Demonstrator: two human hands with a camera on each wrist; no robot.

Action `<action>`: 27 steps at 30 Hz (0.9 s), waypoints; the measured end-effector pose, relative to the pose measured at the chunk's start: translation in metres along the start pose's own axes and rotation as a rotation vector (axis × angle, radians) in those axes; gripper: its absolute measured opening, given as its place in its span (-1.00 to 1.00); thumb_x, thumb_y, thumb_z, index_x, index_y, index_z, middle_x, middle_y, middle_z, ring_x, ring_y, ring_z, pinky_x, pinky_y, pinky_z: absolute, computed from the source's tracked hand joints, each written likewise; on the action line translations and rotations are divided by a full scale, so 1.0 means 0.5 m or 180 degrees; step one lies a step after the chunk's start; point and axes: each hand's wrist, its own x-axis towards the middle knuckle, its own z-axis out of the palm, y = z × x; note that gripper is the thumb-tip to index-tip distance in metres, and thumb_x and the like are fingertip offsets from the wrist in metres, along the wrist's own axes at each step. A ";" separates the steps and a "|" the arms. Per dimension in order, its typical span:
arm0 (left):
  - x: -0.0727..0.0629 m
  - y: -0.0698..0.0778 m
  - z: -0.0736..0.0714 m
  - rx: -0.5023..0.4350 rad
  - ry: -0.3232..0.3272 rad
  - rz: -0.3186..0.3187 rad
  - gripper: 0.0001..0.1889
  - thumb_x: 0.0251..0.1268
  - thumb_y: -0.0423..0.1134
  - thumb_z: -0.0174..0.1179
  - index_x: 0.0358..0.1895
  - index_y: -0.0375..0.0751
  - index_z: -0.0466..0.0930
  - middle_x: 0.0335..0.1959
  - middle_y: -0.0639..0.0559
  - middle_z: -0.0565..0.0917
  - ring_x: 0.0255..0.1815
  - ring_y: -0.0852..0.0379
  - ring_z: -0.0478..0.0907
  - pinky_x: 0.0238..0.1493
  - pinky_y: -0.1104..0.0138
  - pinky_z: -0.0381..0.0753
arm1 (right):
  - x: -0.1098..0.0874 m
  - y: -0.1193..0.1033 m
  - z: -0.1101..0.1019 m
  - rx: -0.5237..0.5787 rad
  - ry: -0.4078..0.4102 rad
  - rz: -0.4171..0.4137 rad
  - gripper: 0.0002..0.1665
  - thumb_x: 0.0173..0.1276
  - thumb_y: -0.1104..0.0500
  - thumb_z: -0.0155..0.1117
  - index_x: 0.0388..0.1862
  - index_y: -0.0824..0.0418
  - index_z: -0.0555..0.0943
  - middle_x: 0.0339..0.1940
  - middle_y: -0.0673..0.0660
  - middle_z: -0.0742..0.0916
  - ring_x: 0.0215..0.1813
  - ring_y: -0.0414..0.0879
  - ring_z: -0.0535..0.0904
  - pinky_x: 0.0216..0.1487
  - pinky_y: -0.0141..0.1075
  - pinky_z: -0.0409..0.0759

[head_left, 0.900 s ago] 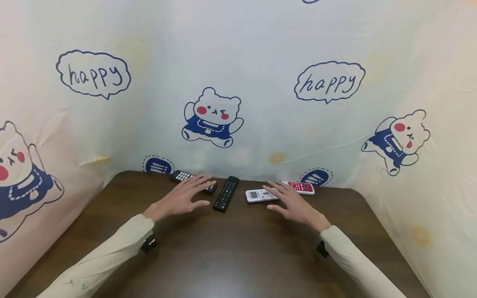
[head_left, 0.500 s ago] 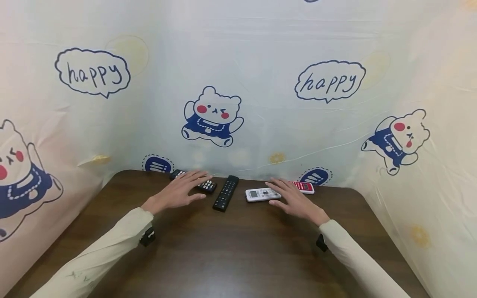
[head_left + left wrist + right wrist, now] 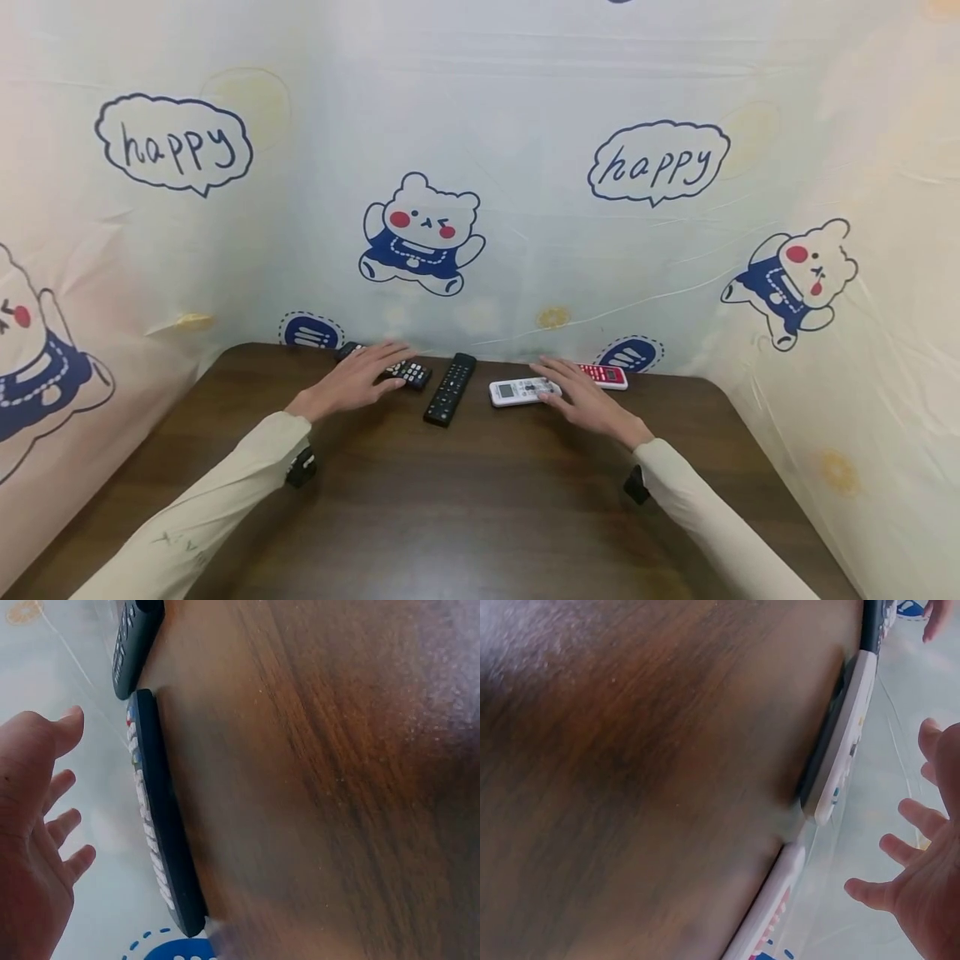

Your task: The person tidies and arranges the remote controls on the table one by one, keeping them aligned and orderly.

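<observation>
Over a black remote control with white buttons (image 3: 414,373), my left hand (image 3: 348,383) hovers palm down and hides its middle. The left wrist view shows a gap between the loosely spread fingers and this remote (image 3: 166,825). My right hand (image 3: 592,402) is held above a white remote control (image 3: 516,392) and a red-faced one (image 3: 611,377), partly covering both. In the right wrist view its fingers (image 3: 874,894) are apart from the two remotes, and nothing is in the hand. Between the hands lies a slim black remote control (image 3: 450,390), slanted.
All the remotes lie near the far edge of a brown wooden table (image 3: 465,508). A pale curtain (image 3: 525,125) printed with bears and "happy" bubbles hangs behind and along both sides. Dark wrist devices show below each sleeve.
The left hand has drawn slightly left, baring more of the button remote's right end. The right hand has shifted only a little. The head view has turned slightly right. The remotes stay put.
</observation>
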 end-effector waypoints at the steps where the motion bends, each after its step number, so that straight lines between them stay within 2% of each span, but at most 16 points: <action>1: -0.001 -0.002 0.000 0.0000 0.0002 -0.0022 -0.38 0.56 -0.13 0.22 0.59 -0.13 0.33 0.61 -0.24 0.31 0.64 -0.34 0.17 0.56 -0.40 0.10 | 0.003 0.000 0.002 0.0006 -0.0009 0.0001 -0.30 0.62 -0.02 0.20 0.66 0.00 0.32 0.70 0.11 0.30 0.69 0.25 0.14 0.67 0.26 0.13; 7: -0.014 -0.019 0.003 0.0056 -0.0015 -0.0189 -0.38 0.53 -0.12 0.25 0.57 -0.12 0.37 0.60 -0.29 0.33 0.62 -0.37 0.19 0.55 -0.44 0.06 | 0.024 0.001 0.013 0.0014 0.0011 -0.0174 -0.39 0.64 0.10 0.16 0.61 0.02 0.39 0.66 0.20 0.36 0.67 0.26 0.19 0.65 0.26 0.16; 13: -0.011 -0.031 0.015 0.0122 -0.0148 -0.0175 -0.40 0.55 -0.09 0.22 0.56 -0.14 0.38 0.59 -0.31 0.33 0.61 -0.39 0.19 0.55 -0.44 0.08 | 0.028 0.004 0.022 0.0030 0.0099 -0.0355 -0.45 0.64 0.24 0.13 0.55 0.17 0.45 0.62 0.23 0.42 0.64 0.28 0.26 0.65 0.23 0.19; 22: 0.023 -0.039 0.022 0.0197 0.0032 -0.0146 -0.51 0.54 -0.20 0.24 0.47 -0.15 0.52 0.51 -0.33 0.44 0.53 -0.39 0.33 0.48 -0.45 0.23 | 0.043 0.000 0.025 0.0059 0.0016 -0.0271 -0.41 0.59 0.20 0.24 0.55 0.18 0.44 0.59 0.27 0.45 0.61 0.19 0.30 0.62 0.19 0.28; 27: 0.029 -0.039 0.032 0.0231 0.0022 -0.0149 -0.56 0.56 -0.25 0.21 0.42 -0.18 0.56 0.47 -0.36 0.47 0.48 -0.40 0.39 0.43 -0.43 0.32 | 0.043 0.001 0.026 0.0123 -0.0017 -0.0191 -0.42 0.55 0.23 0.28 0.50 0.24 0.48 0.56 0.31 0.46 0.59 0.22 0.32 0.60 0.23 0.30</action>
